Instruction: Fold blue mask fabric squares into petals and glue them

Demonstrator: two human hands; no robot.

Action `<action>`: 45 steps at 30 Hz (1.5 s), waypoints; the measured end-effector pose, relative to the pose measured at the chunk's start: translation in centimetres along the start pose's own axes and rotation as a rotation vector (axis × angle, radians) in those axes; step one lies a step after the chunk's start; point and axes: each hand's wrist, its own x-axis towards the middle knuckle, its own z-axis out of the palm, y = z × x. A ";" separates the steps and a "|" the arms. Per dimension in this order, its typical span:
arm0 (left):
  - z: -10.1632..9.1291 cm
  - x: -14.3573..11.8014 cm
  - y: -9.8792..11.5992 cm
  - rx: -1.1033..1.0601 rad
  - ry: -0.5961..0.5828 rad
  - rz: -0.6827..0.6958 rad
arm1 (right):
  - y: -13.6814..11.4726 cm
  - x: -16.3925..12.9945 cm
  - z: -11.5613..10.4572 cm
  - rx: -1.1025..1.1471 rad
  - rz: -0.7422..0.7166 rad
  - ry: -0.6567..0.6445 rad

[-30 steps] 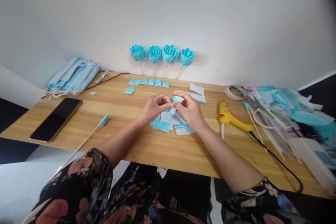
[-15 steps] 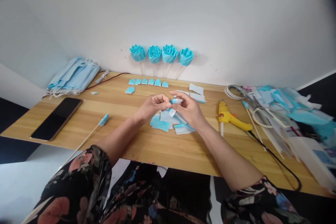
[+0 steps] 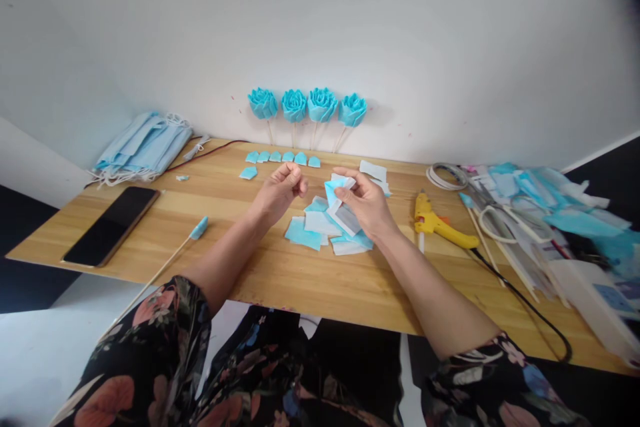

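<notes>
My right hand (image 3: 367,203) pinches a folded piece of blue and white mask fabric (image 3: 332,192) between thumb and fingers. To its left, my left hand (image 3: 283,190) is closed in a pinch, apart from the fabric. Whatever its fingertips may hold is too small to make out. Below the hands lies a loose pile of cut blue and white fabric pieces (image 3: 304,233). Behind my left hand is a row of folded blue petals (image 3: 275,157), with one separate petal (image 3: 249,173) nearer to me.
Several blue fabric roses (image 3: 294,105) lean on the wall. Left are stacked face masks (image 3: 145,143), a phone (image 3: 113,225) and a stick with a blue tip (image 3: 199,228). Right are a yellow glue gun (image 3: 440,227), scissors (image 3: 500,225), a tape roll (image 3: 447,177) and fabric scraps (image 3: 540,187).
My hands have moved apart. My left hand has let go of the fabric piece and drawn left and slightly up, while my right hand keeps hold of it.
</notes>
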 end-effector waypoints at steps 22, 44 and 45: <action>1.5 -5.0 2.4 0.546 0.051 -0.058 | -1.2 -0.6 1.2 -0.078 -0.072 -0.169; 0.6 1.0 1.9 0.126 0.200 -0.116 | -3.0 -6.4 -17.2 -1.673 0.066 -0.202; 0.5 1.2 1.7 0.124 0.202 -0.127 | -2.6 -6.6 -17.5 -1.711 0.103 -0.233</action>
